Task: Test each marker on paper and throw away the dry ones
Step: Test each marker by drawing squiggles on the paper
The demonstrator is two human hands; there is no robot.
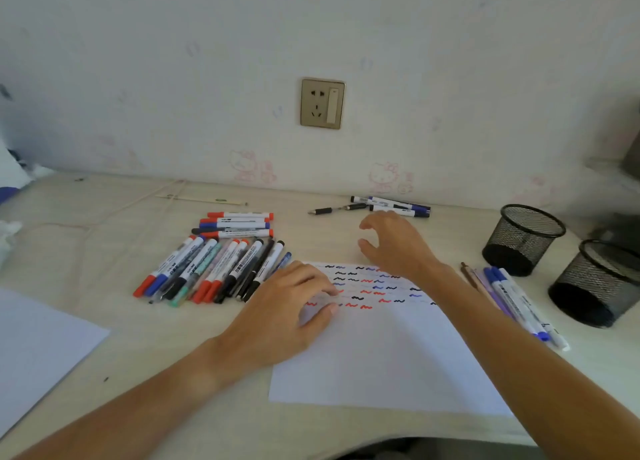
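Observation:
A white test sheet [377,359] lies in front of me, its top rows filled with black, red and blue squiggles. My left hand [287,310] rests on the sheet's upper left corner, fingers loosely bent, holding nothing. My right hand [391,243] hovers above the desk past the sheet's far edge, fingers spread and curved, empty, just short of a small group of blue-capped markers [398,206] by the wall. A big pile of red, blue and black markers [214,265] lies left of the sheet.
Two black mesh cups [524,237] [595,286] lie tipped at the right. Several blue and purple markers [519,303] lie beside the sheet's right edge. A second sheet [38,348] sits at the near left. A wall socket [322,103] is on the wall above the desk.

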